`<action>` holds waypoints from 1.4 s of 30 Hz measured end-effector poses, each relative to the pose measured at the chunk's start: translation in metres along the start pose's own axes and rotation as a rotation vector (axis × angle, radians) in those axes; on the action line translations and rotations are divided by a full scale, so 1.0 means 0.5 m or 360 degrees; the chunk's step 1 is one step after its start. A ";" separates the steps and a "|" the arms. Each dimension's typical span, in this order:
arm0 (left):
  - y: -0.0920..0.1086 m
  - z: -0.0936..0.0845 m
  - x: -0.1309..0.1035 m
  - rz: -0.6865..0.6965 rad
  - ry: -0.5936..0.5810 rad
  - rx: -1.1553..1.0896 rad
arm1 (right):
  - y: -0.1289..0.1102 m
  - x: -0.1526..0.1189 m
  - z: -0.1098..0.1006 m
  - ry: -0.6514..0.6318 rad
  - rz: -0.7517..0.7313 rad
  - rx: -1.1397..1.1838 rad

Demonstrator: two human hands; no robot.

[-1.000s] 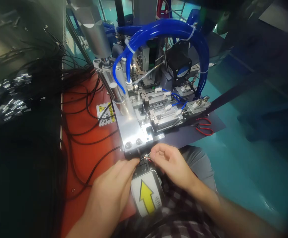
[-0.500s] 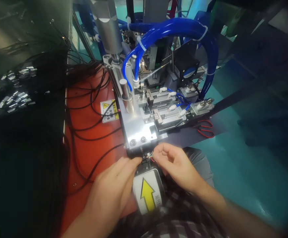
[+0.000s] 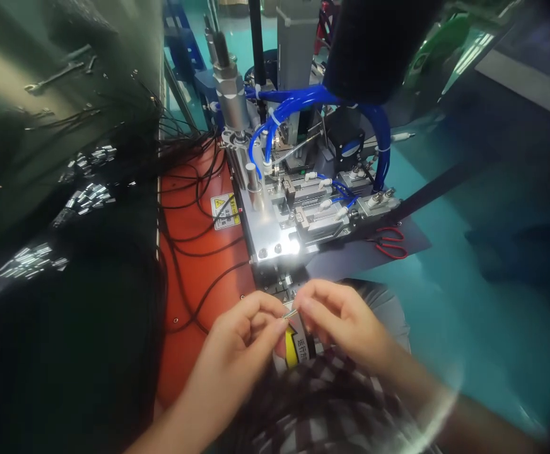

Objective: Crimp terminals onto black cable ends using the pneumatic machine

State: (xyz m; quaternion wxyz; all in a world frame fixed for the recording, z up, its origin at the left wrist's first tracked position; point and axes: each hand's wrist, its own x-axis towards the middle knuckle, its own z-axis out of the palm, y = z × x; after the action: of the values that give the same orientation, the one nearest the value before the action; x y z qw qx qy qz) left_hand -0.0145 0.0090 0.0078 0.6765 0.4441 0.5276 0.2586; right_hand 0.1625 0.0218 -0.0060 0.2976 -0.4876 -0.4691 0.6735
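Observation:
Thin wires (image 3: 290, 313) stretch across the small gap between my two hands. My left hand (image 3: 251, 328) pinches their left end between thumb and fingertips. On the other side my right hand (image 3: 336, 312) is closed on the same wires, its fingers curled. Both hands are above a white label with a yellow arrow (image 3: 292, 347), which they partly cover. Just beyond my fingertips is the front of a metal machine (image 3: 265, 230). The far ends of the wires are hidden by my fingers.
Black cables (image 3: 194, 252) run over the red surface (image 3: 185, 287) at left. Bundles with shiny ends (image 3: 90, 197) lie further left. Blue tubes (image 3: 313, 94) arch over the machine. Red-handled scissors or pliers (image 3: 391, 243) lie at right. A dark, blurred object (image 3: 374, 44) blocks the upper view.
Both hands have drawn back from the machine's front with the wires, now over the arrow label. My left fingers have closed in a pinch. The camera view has shifted, and a dark object shows at the top.

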 end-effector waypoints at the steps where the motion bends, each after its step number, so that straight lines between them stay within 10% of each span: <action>1: 0.001 0.000 0.000 -0.0011 -0.0007 -0.0053 | 0.000 0.000 0.001 0.0023 0.0002 -0.0002; 26: -0.008 -0.001 -0.001 -0.0091 0.0124 -0.0405 | 0.013 -0.016 0.074 0.0266 0.0026 -0.0037; 42: -0.005 -0.002 0.009 -0.0176 0.0039 -0.0426 | -0.008 -0.011 0.021 0.0241 -0.0113 -0.0316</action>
State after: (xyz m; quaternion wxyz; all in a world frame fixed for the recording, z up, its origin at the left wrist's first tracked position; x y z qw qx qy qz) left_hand -0.0144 0.0121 0.0034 0.7364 0.3170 0.5202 0.2943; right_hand 0.1543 0.0150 0.0009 0.3061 -0.5473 -0.5267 0.5740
